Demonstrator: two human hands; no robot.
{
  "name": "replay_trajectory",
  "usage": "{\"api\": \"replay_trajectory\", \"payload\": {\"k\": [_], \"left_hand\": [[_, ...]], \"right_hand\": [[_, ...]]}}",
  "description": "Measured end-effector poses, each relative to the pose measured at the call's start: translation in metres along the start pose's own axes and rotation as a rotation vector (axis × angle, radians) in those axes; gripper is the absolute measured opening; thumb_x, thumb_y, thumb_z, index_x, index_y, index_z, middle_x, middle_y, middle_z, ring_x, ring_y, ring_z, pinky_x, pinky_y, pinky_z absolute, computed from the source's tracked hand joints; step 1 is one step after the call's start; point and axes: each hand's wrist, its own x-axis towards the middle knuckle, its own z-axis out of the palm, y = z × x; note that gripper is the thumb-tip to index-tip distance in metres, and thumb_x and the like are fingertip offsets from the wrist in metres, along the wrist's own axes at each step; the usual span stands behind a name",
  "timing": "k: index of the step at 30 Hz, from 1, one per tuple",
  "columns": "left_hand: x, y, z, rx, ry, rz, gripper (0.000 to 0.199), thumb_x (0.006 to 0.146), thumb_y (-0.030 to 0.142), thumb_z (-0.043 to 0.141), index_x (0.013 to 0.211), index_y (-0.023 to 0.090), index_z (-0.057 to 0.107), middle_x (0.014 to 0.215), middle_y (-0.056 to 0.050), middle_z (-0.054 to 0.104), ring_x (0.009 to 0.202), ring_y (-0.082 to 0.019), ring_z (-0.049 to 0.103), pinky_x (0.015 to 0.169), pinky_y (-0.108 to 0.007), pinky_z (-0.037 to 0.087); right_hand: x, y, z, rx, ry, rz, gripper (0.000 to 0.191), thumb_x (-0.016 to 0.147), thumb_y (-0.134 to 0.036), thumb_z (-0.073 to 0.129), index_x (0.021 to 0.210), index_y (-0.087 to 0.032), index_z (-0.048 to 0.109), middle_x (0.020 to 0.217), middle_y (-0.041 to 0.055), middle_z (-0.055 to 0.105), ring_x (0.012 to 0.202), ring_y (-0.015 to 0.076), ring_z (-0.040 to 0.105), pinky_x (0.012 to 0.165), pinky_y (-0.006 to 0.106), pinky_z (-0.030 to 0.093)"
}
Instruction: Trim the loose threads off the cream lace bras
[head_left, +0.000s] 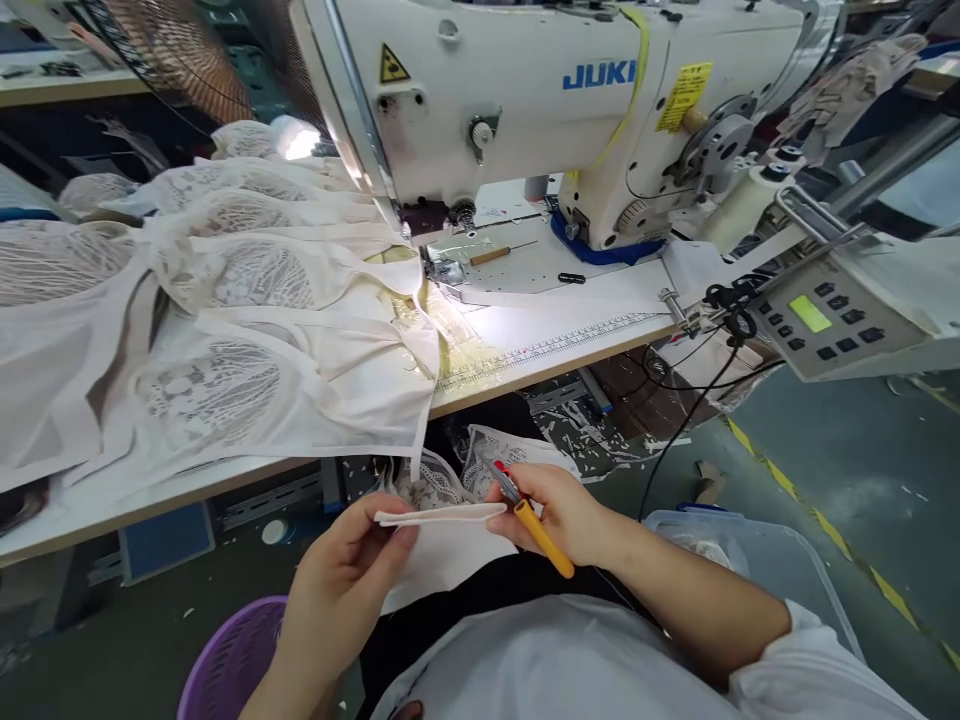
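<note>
- White shirt (555, 650) cloth lies nearest the camera, just below the two hands.
- Left hand (349, 585) pinches one end of a folded edge of white fabric (450, 555) between thumb and fingers.
- Right hand (559, 510) closes around orange-handled snips (544, 540), its fingertips also at the other end of that edge.
- The white fabric spans the gap between both hands, its loose part hanging over the lap; lace cups (431, 480) show just beyond it.
- Purple basket (232, 660) stands below and left of the left hand; a clear plastic bin (817, 575) is right of the right hand, beyond its forearm.
- Ahead of both hands, the tabletop (585, 312) carries a JUKI sewing machine (525, 120) and a wooden-handled awl (491, 256).
- Overlapping white lace bras (247, 390) cover the tabletop's left part, ahead of the left hand.
</note>
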Motion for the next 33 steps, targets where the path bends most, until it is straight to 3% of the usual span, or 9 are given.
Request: {"api": "replay_trajectory", "payload": {"k": [6, 10, 15, 17, 20, 23, 25, 30, 33], "left_hand": [[-0.006, -0.003, 0.008, -0.078, 0.085, -0.038, 0.018, 0.070, 0.028, 0.062, 0.084, 0.020, 0.056, 0.069, 0.001, 0.060, 0.062, -0.012, 0.056, 0.051, -0.019, 0.045], [-0.008, -0.005, 0.010, -0.059, 0.045, -0.053, 0.017, 0.073, 0.028, 0.060, 0.088, 0.020, 0.056, 0.070, 0.001, 0.057, 0.063, -0.012, 0.056, 0.052, -0.019, 0.046], [-0.007, -0.012, 0.010, -0.063, 0.010, -0.065, 0.018, 0.076, 0.029, 0.056, 0.091, 0.020, 0.053, 0.073, -0.001, 0.058, 0.065, -0.014, 0.058, 0.053, -0.022, 0.049], [-0.005, -0.011, 0.006, 0.041, 0.033, 0.048, 0.026, 0.077, 0.027, 0.054, 0.102, 0.021, 0.050, 0.085, -0.004, 0.060, 0.076, -0.017, 0.061, 0.063, -0.026, 0.052], [-0.001, 0.000, 0.002, 0.401, 0.066, 0.436, 0.040, 0.076, 0.022, 0.056, 0.114, 0.022, 0.045, 0.108, -0.008, 0.057, 0.103, -0.022, 0.055, 0.087, -0.035, 0.046], [0.008, 0.017, 0.006, 0.652, -0.145, 0.794, 0.034, 0.077, 0.016, 0.053, 0.110, 0.022, 0.050, 0.107, -0.007, 0.060, 0.108, -0.023, 0.052, 0.096, -0.038, 0.040], [0.015, 0.024, 0.010, 0.725, -0.316, 0.854, 0.025, 0.080, 0.017, 0.047, 0.103, 0.020, 0.053, 0.095, -0.006, 0.066, 0.095, -0.022, 0.059, 0.093, -0.038, 0.042], [0.030, 0.027, 0.011, 0.757, -0.478, 0.659, 0.022, 0.083, 0.028, 0.044, 0.103, 0.022, 0.053, 0.084, -0.004, 0.067, 0.071, -0.019, 0.063, 0.060, -0.028, 0.050], [0.031, 0.030, 0.007, 0.723, -0.518, 0.566, 0.019, 0.083, 0.031, 0.045, 0.097, 0.022, 0.056, 0.081, -0.003, 0.067, 0.068, -0.018, 0.063, 0.056, -0.024, 0.047]], "right_hand": [[0.000, 0.002, 0.005, -0.003, -0.026, 0.025, 0.034, 0.072, -0.045, 0.056, 0.058, -0.019, 0.039, 0.054, -0.0030, 0.039, 0.050, 0.0101, 0.037, 0.043, 0.021, 0.034], [-0.001, 0.000, 0.006, -0.046, -0.032, 0.011, 0.026, 0.073, -0.031, 0.051, 0.057, -0.020, 0.034, 0.051, -0.0042, 0.036, 0.046, 0.0089, 0.034, 0.041, 0.020, 0.030], [0.000, -0.002, 0.005, 0.000, -0.051, 0.006, 0.028, 0.073, -0.028, 0.050, 0.056, -0.020, 0.029, 0.052, -0.0046, 0.036, 0.047, 0.0083, 0.034, 0.042, 0.019, 0.031], [0.001, -0.001, 0.004, -0.010, -0.067, -0.004, 0.030, 0.072, -0.027, 0.051, 0.056, -0.020, 0.027, 0.053, -0.0048, 0.036, 0.048, 0.0081, 0.034, 0.042, 0.019, 0.030], [0.005, 0.001, 0.002, -0.094, -0.135, -0.027, 0.030, 0.070, -0.023, 0.055, 0.056, -0.020, 0.028, 0.053, -0.0054, 0.036, 0.048, 0.0077, 0.033, 0.043, 0.019, 0.028], [0.009, 0.002, 0.000, -0.243, -0.239, -0.091, 0.027, 0.065, -0.016, 0.059, 0.058, -0.020, 0.033, 0.055, -0.0054, 0.040, 0.051, 0.0086, 0.034, 0.046, 0.019, 0.028], [0.011, 0.002, -0.001, -0.302, -0.296, -0.122, 0.027, 0.063, -0.012, 0.061, 0.060, -0.020, 0.036, 0.056, -0.0053, 0.042, 0.052, 0.0089, 0.035, 0.047, 0.019, 0.028], [0.012, 0.003, 0.000, -0.232, -0.303, -0.112, 0.026, 0.064, -0.014, 0.063, 0.061, -0.019, 0.038, 0.057, -0.0064, 0.040, 0.050, 0.0077, 0.035, 0.047, 0.018, 0.028], [0.013, 0.006, 0.003, -0.146, -0.248, -0.086, 0.025, 0.065, -0.016, 0.063, 0.060, -0.019, 0.038, 0.056, -0.0068, 0.038, 0.050, 0.0074, 0.034, 0.046, 0.018, 0.028]]}}
